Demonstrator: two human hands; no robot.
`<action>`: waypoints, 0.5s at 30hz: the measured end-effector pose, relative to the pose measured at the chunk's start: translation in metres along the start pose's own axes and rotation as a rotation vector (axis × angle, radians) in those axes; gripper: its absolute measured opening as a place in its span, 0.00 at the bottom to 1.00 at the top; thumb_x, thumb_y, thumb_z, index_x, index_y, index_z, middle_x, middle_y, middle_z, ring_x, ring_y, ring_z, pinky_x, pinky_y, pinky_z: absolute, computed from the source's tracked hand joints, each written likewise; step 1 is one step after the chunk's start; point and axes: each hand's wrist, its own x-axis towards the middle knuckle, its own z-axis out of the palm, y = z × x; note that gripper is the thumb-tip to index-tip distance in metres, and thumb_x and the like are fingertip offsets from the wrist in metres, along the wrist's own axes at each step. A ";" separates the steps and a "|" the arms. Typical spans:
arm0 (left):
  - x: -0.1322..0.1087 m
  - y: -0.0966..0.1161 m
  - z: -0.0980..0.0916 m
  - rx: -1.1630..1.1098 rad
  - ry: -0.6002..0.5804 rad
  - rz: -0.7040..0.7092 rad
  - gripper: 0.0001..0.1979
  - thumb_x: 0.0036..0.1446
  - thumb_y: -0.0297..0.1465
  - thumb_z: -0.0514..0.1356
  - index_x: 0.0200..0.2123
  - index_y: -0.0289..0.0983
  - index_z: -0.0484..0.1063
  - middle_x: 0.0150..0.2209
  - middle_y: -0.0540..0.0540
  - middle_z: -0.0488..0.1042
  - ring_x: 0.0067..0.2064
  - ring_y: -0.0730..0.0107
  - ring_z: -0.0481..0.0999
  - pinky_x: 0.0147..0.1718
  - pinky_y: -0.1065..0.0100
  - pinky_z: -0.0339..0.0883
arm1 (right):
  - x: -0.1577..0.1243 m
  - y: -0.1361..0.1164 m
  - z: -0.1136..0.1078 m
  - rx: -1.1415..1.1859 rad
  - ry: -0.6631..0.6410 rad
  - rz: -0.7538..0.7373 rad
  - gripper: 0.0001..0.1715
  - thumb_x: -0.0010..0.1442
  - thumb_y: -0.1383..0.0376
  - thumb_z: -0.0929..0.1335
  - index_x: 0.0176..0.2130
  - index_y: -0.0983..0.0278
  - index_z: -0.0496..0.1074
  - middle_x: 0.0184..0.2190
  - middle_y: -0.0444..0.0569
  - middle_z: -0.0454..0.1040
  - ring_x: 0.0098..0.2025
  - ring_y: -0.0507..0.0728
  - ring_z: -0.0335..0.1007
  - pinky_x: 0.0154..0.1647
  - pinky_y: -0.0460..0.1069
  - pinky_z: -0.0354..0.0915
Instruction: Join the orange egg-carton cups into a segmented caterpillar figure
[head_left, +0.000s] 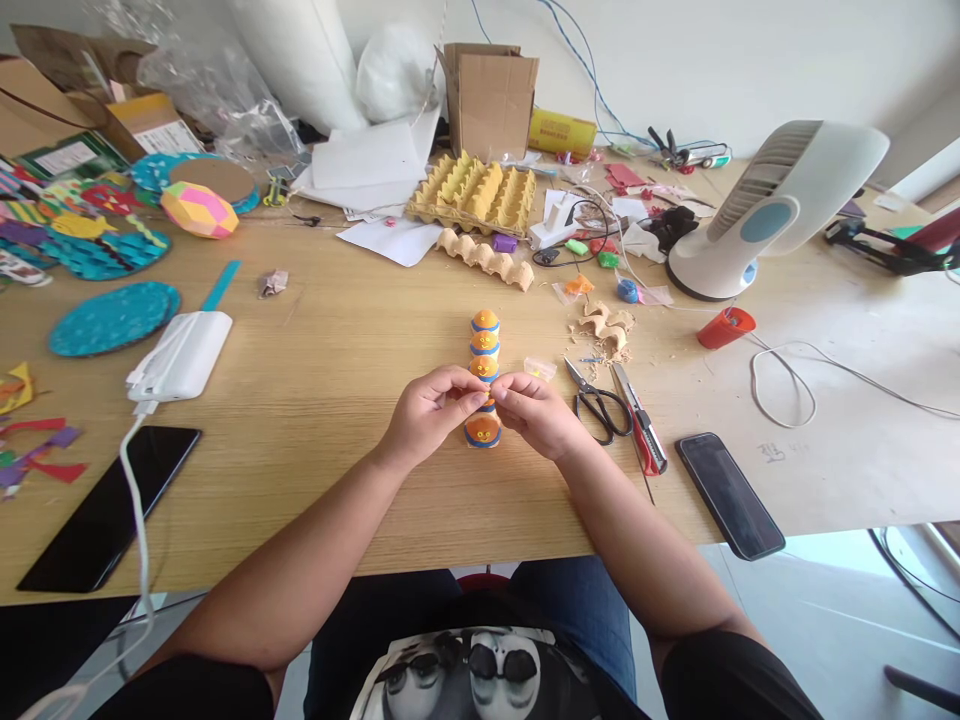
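Note:
A row of several orange-and-blue egg-carton cups (482, 431) with small yellow faces runs away from me on the wooden table. Above its middle, the fingertips of my left hand (439, 405) and my right hand (534, 408) come together in a pinch. What lies between them is too small and covered to name. Beside my right hand are a small clear bag (538, 369) with yellow bits, black-handled scissors (600, 402) and a red-and-grey utility knife (643, 425).
Torn carton pieces (606, 325), a yellow egg tray (476, 195) and modelling clay lie beyond. A white fan (772, 210) and red cup (726, 327) stand right. A phone (729, 493) rests near the front edge; a power bank (180, 355) and black tablet-like device (109, 510) are left.

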 end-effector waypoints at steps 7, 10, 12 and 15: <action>0.000 -0.003 -0.001 -0.053 -0.006 -0.035 0.08 0.61 0.37 0.67 0.39 0.39 0.81 0.37 0.46 0.82 0.41 0.68 0.81 0.41 0.68 0.76 | -0.001 -0.003 0.002 -0.005 0.009 -0.013 0.22 0.50 0.52 0.79 0.32 0.64 0.73 0.19 0.35 0.59 0.20 0.45 0.45 0.23 0.46 0.41; 0.000 -0.006 -0.001 -0.078 -0.003 -0.050 0.08 0.60 0.37 0.68 0.39 0.39 0.81 0.37 0.46 0.82 0.40 0.68 0.81 0.41 0.69 0.76 | -0.001 -0.003 0.002 -0.014 0.012 -0.016 0.22 0.50 0.51 0.79 0.31 0.64 0.73 0.19 0.35 0.59 0.20 0.45 0.46 0.23 0.46 0.42; -0.001 -0.007 -0.001 -0.086 0.001 -0.059 0.08 0.60 0.37 0.68 0.38 0.39 0.81 0.36 0.47 0.82 0.40 0.68 0.81 0.41 0.69 0.76 | -0.001 -0.002 0.002 -0.019 0.011 -0.017 0.22 0.50 0.51 0.79 0.32 0.64 0.73 0.19 0.35 0.59 0.20 0.45 0.45 0.23 0.46 0.41; -0.001 -0.006 -0.001 -0.086 0.005 -0.064 0.09 0.60 0.38 0.68 0.37 0.38 0.81 0.36 0.46 0.82 0.40 0.67 0.81 0.41 0.68 0.76 | -0.001 -0.001 0.001 -0.029 0.011 -0.012 0.22 0.50 0.51 0.79 0.32 0.64 0.73 0.19 0.35 0.60 0.20 0.45 0.45 0.23 0.46 0.41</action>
